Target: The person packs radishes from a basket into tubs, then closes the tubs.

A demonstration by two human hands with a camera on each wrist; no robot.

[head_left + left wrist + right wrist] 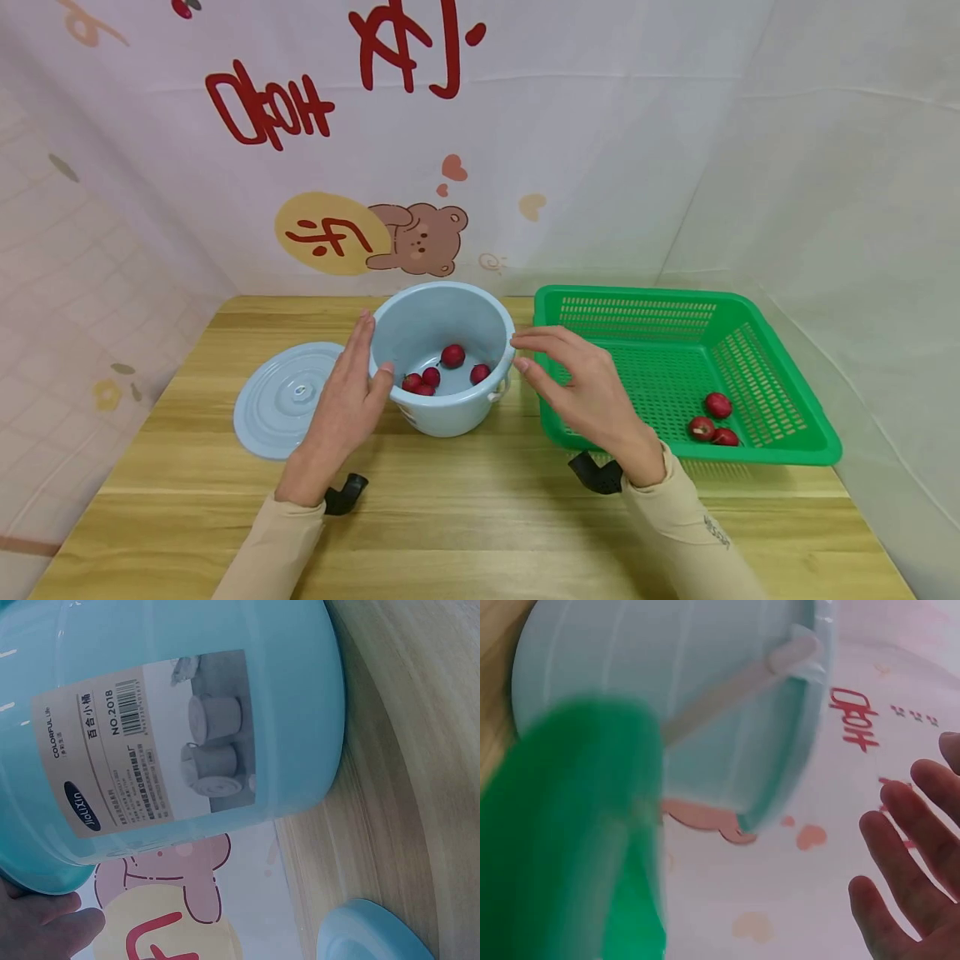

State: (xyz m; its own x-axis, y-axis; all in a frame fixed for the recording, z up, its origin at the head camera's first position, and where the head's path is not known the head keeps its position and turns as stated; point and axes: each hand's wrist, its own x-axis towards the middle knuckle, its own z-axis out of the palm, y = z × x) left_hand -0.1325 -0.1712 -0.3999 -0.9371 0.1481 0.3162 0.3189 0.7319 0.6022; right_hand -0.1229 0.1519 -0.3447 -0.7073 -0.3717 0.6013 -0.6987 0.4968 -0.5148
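Observation:
A light blue plastic bucket (446,412) stands upright on the wooden table, with several red radishes (452,356) on its bottom. At its left rim is my left hand (341,404), fingers fairly straight along the outer side and thumb overlapping the rim in the head view. A printed label (146,742) shows on the bucket's side in the left wrist view. My right hand (581,387) hovers by the right rim with fingers extended and nothing in them; the right wrist view shows them spread. The bucket's handle (735,694) hangs against its side.
A green perforated basket (780,358) sits at the right, holding three radishes (702,429) in its near right corner. The round blue lid (258,408) lies flat at the left, partly behind my left hand. A printed cloth wall (600,167) rises behind the table.

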